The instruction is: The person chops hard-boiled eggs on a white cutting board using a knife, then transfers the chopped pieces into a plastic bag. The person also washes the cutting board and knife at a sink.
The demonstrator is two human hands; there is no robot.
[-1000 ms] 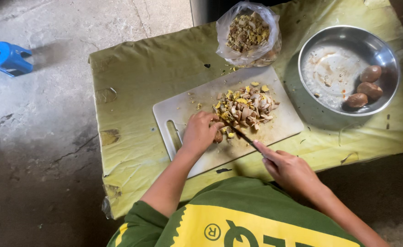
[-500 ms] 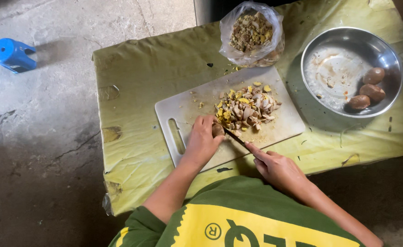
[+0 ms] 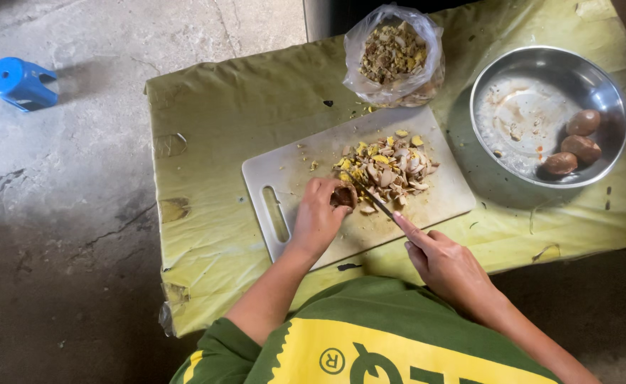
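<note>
Yellow-green cloth (image 3: pixel 242 114) is covering a low table on a concrete floor. Left hand (image 3: pixel 320 217) is curling its fingers (image 3: pixel 318 190) around a brown egg (image 3: pixel 344 195) on the white board (image 3: pixel 295 178), pinning it there. Right hand (image 3: pixel 446 264) is gripping a knife (image 3: pixel 377 205), forefinger lying along its back, blade meeting the egg just beside the left fingertips. Beyond the fingers are lying chopped pieces (image 3: pixel 389 165), a filled bag (image 3: pixel 396 57) and a steel bowl (image 3: pixel 540 78) holding three eggs (image 3: pixel 572 144).
</note>
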